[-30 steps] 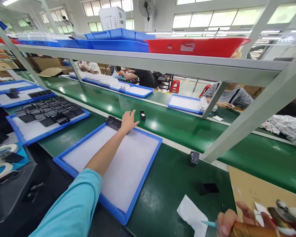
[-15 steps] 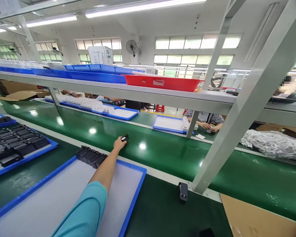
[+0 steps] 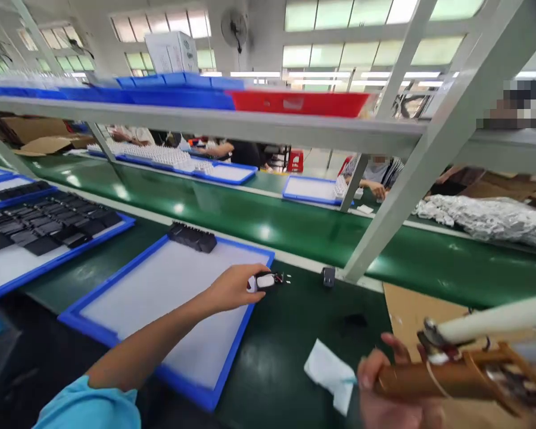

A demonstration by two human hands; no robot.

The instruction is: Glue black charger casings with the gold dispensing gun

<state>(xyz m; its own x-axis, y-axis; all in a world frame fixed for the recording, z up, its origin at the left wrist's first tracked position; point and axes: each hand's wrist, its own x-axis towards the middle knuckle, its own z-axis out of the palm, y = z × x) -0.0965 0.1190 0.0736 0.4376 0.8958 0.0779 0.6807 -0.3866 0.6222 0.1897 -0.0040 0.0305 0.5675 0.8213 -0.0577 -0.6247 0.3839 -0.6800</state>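
Observation:
My left hand [image 3: 239,287] is closed on a small black adapter [image 3: 268,280] with a white face and metal prongs, over the right edge of a blue-rimmed tray [image 3: 232,351]. A row of black adapters [image 3: 192,236] stands at that tray's far end. At the lower right my right hand [image 3: 395,384] is wrapped round a brown cylindrical tool [image 3: 429,380] with a pale tube. Between the hands lies a crumpled white cloth [image 3: 330,372]. One black adapter [image 3: 328,276] sits by the shelf post.
A tray of black parts [image 3: 49,223] is on the left. The green belt [image 3: 223,208] runs across behind, below a shelf [image 3: 205,119] with blue and red trays. A slanted post [image 3: 397,202] and cardboard [image 3: 411,298] are at right. People sit opposite.
My left hand has come back from over the belt toward me, still holding an adapter. My right hand with the brown tool has come into view, along with the white cloth. The view tilts lower.

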